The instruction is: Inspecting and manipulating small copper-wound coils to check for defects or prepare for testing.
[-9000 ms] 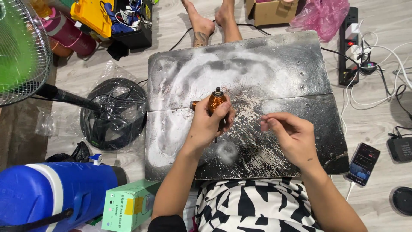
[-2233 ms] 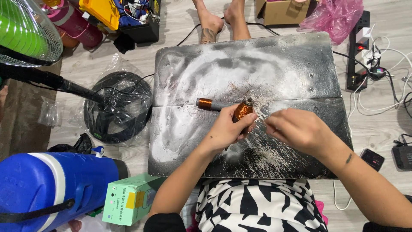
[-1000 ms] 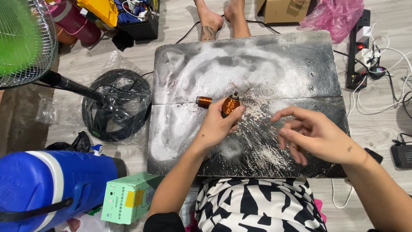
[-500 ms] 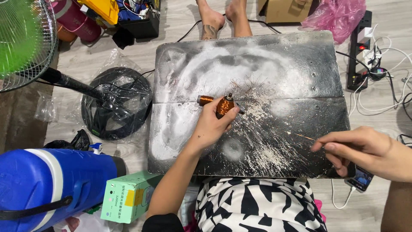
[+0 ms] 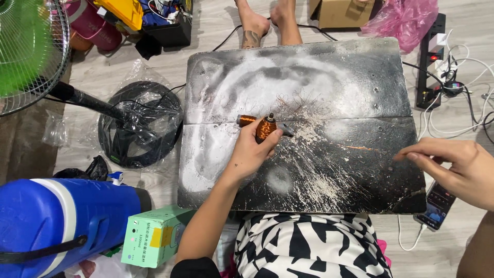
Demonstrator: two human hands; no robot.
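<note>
My left hand [image 5: 251, 153] grips a small rotor wound with copper wire [image 5: 266, 128] and holds it upright on a scratched black board [image 5: 319, 77]. A second copper-wound piece [image 5: 246, 120] lies on the board just left of the rotor. My right hand [image 5: 453, 166] is far to the right, over the board's right edge, fingertips pinched together. A thin copper strand [image 5: 357, 148] stretches across the board between the rotor and those fingertips. Loose copper wire bits [image 5: 298, 100] are scattered behind the rotor.
Another person's bare feet [image 5: 267, 20] rest at the board's far edge. A fan [image 5: 25, 46] with its plastic-wrapped black base [image 5: 139, 123] stands left. A blue jug [image 5: 56, 221] and green box [image 5: 154, 237] sit near left. A power strip [image 5: 429, 67], cables and a phone [image 5: 436, 205] lie right.
My right hand has drawn away from the rotor to the right, pulling a thin copper strand out with it. My left hand has stayed on the rotor.
</note>
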